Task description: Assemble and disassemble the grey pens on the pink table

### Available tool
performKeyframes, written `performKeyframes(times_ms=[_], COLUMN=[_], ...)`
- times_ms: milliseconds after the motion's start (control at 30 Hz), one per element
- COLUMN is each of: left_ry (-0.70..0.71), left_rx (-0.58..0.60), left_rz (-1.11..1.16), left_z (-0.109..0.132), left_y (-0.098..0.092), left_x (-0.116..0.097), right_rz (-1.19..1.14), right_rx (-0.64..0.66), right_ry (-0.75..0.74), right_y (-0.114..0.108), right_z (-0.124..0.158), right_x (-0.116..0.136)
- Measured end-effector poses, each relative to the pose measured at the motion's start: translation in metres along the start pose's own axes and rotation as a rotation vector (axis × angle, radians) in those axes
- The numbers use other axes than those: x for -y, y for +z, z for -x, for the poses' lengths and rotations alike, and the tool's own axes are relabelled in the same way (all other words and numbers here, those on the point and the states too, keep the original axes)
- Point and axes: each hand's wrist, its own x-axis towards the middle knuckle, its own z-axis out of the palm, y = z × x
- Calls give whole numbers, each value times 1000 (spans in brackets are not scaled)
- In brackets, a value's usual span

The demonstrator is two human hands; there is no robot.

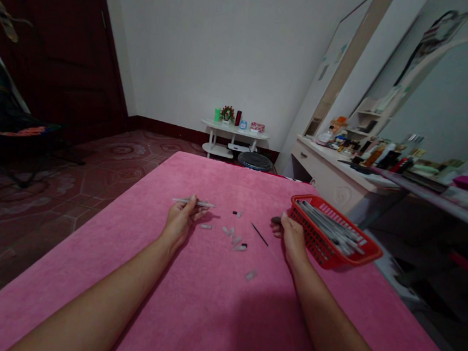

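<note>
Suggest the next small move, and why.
Probably set down the small dark object in the right hand, freeing that hand for the thin dark rod lying nearby on the pink cloth; the left hand holds a slim translucent tube.

Beyond the far edge of my pink-covered table (pixel 226 170), I see a white oval side table (pixel 233 131) before a white wall (pixel 212 48). Past its left edge, a dark red door (pixel 60 45) and folding chair (pixel 2 106) flank patterned floor tiles (pixel 114 160); past its far right corner, a dressing table (pixel 328 175). My light is dim.
</note>
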Motion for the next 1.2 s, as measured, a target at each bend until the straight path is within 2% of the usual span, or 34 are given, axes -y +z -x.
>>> performKeyframes(times_ms=[67, 100, 200, 300, 367, 467, 633, 833, 1200], left_ry=[-6, -9, -7, 1, -4, -22, -62, -79, -75], left_rx=[-4, -4, 2, 9, 12, 35, 84, 124, 180], left_rz=[3, 4, 12, 13, 12, 16, 21, 13, -30], left_z=[-1, -2, -4, -5, -5, -2, 1, 4, 13], left_y=[-1, -1, -4, -6, -6, -4, -1, 1, 10], left_x=[1, 1, 3, 4, 4, 3, 5, 6, 7], right_rz=[118, 202, 490, 752, 827, 721, 467, 438, 450], right_rx=[103, 171, 332, 394, 401, 398, 425, 401, 410], right_ry=[73, 63, -68, -143, -148, -153, -275, -373, -375], right_y=[-9, -12, -13, -8, -4, 0, 14, 28, 34], right_z=[-2, -2, 2, 7, 9, 12, 25, 37, 44], right_x=[2, 4, 9, 13, 17, 28, 52, 59, 57])
